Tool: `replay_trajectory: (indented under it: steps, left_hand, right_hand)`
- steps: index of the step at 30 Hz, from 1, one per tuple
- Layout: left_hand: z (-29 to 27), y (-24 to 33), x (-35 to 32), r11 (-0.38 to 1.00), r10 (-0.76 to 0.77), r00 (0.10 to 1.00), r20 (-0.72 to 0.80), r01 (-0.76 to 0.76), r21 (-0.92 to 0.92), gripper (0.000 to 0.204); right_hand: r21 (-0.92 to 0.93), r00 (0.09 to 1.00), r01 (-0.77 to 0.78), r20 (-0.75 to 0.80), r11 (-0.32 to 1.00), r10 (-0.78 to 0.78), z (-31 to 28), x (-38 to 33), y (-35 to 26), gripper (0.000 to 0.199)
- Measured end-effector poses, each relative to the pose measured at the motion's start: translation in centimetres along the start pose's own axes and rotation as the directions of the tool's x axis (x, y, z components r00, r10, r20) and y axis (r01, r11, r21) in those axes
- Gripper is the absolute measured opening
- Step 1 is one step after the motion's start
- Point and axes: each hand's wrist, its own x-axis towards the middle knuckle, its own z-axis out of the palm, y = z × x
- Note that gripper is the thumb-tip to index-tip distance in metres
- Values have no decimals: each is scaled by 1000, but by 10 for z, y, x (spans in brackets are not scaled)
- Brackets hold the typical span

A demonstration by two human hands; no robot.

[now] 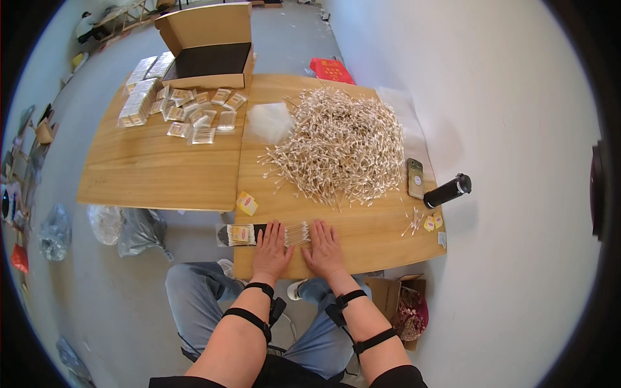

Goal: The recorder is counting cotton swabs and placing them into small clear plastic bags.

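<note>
Both my hands lie flat near the front edge of the wooden table, fingers stretched out and pointing away from me. Between them is a neat row of cotton swabs (297, 233). My left hand (272, 251) is at the row's left end, its fingers over a black strip (260, 229). My right hand (325, 247) borders the row's right end. Left of my left hand, a clear bag (222, 236) surrounds the strip's far end, with swabs and a yellow label (240, 234) on top. Beyond my hands spreads a big loose heap of cotton swabs (349, 142).
Yellow cards (246, 203) lie left of the heap, near clear bags (270, 121). A phone (415, 178) and black bottle (447, 191) stand at right by the wall. Packed swabs (138, 103) and an open cardboard box (206, 55) occupy the far left table.
</note>
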Motion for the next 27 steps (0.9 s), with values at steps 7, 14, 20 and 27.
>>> replay_trajectory:
  steps: [7, 14, 20, 27]
  left_hand:
    - [-2, 4, 4, 1000, -18, 995, 95, 17, 19, 67]
    - [-6, 6, 4, 998, -14, 992, 129, 6, 66, 62]
    - [-3, 5, 5, 999, -16, 993, 117, 10, 47, 59]
    - [-3, 3, 4, 1000, -13, 995, 103, 11, 20, 59]
  right_hand:
    - [13, 972, 156, 174, 988, -156, 3, 20, -8, 68]
    - [-39, 995, -3, 99, 999, 7, 14, 2, -36, 60]
    - [-26, 996, -51, 72, 998, 53, 17, 1, -42, 57]
    - [-9, 997, -54, 55, 998, 54, 17, 1, -43, 56]
